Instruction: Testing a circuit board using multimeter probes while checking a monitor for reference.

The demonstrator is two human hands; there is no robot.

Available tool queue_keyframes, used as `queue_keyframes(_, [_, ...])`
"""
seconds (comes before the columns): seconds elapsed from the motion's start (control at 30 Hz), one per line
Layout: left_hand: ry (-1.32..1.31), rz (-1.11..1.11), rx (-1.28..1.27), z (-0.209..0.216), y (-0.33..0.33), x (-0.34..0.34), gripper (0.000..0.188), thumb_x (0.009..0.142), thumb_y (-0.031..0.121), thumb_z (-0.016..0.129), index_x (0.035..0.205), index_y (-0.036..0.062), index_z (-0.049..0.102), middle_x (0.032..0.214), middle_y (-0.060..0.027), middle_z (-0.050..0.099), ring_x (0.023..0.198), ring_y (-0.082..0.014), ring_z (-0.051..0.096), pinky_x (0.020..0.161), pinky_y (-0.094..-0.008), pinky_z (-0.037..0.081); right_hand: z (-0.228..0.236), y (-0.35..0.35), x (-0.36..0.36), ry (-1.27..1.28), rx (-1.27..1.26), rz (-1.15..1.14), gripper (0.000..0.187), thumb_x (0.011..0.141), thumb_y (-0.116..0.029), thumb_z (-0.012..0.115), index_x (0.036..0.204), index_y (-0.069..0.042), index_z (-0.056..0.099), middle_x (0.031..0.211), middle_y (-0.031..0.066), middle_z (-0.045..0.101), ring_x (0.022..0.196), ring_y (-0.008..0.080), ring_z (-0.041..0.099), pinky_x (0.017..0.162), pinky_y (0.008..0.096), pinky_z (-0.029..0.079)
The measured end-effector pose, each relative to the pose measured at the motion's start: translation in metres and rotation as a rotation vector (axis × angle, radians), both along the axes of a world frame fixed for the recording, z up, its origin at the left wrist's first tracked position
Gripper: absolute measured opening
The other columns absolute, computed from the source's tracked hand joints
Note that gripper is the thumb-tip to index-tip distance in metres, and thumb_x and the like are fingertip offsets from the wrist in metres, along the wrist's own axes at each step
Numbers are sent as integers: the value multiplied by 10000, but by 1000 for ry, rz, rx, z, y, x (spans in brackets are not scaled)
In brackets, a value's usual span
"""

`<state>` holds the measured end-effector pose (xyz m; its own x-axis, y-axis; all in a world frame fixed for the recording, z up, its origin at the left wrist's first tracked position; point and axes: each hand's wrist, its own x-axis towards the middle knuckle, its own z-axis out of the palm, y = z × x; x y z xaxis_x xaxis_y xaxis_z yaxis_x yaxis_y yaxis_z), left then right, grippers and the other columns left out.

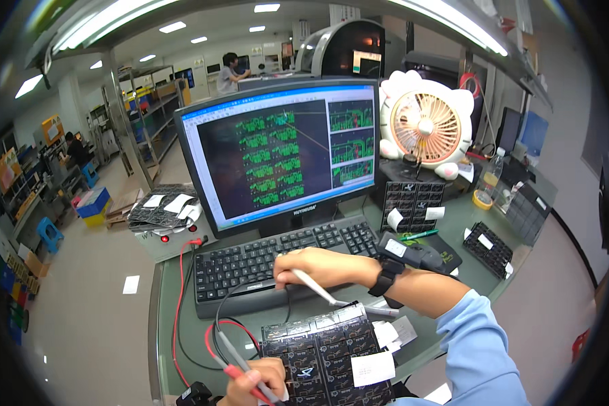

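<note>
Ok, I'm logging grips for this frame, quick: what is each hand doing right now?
Left hand: closed on the red and black test probes.
Right hand: closed on a white pen-like tool.

Bright, even light from ceiling tubes [115, 20], a glowing monitor [284, 152], soft shadows, and fisheye-bent, dark-vignetted edges.

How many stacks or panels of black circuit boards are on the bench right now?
4 in view: one panel under the hands at the front, one stack left of the monitor, one propped upright below the fan, one at the right edge. More may be hidden behind the monitor.
</note>
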<state>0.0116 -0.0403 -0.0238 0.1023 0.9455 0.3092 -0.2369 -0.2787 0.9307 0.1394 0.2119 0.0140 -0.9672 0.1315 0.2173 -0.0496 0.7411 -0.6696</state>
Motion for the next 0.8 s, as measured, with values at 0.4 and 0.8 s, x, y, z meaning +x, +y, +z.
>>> queue_keyframes(0.4, [-1084,74,-95,47,4,3,604,947,372,206,445,104,407,485,-12,339,511,-159,302,543,-304,296,18,-68,15,168,-558,212,263,965,-240,557,1112,-22,570,1093,51,604,1069,122,548,968,303,424])
queue_keyframes(0.8, [-819,95,-213,-1,13,-37,552,954,504,351,1132,28,566,1079,-166,616,989,-254,605,828,-389,528,39,-86,53,271,-672,36,145,975,-220,548,999,-76,545,870,-61,498,805,27,447,729,197,392])
